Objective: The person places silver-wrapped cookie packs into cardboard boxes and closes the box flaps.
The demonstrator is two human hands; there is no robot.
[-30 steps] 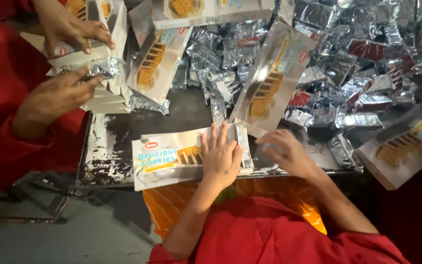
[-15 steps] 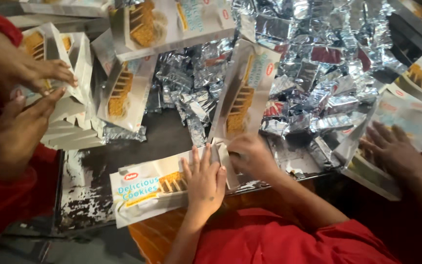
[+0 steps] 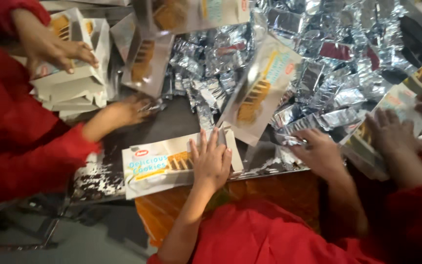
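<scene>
Item 1. Left hand (image 3: 211, 161): I logged it lying flat, fingers spread, palm down on the right end of the carton (image 3: 172, 166). It pressed rather than gripped; nothing was clamped in it.

Item 2. Carton: a flat white and pale blue biscuit box with a biscuit picture. It lay on its broad face at the near edge of the table (image 3: 98, 181), long side running left to right, its right end flap just beyond the left fingertips.

Item 3. Right hand (image 3: 321, 154): it sat to the right of the carton and apart from the left hand, fingers curled on a foil pack (image 3: 313, 124) at the near edge of the heap. I could not tell how firmly it held the pack.

Item 4. Foil heap (image 3: 328, 63): many silver packs piled across the far and right parts of the table.

Item 5. Tilted carton (image 3: 260, 93): it leaned on the heap just beyond the flat carton.

Item 6. Others: at left, a red-sleeved person's hand (image 3: 62, 49) rested on a stack of folded cartons (image 3: 69, 93), their second hand (image 3: 123, 110) on the table nearby. At right, another person's hand (image 3: 391, 132) lay on a further carton (image 3: 391, 105).
</scene>
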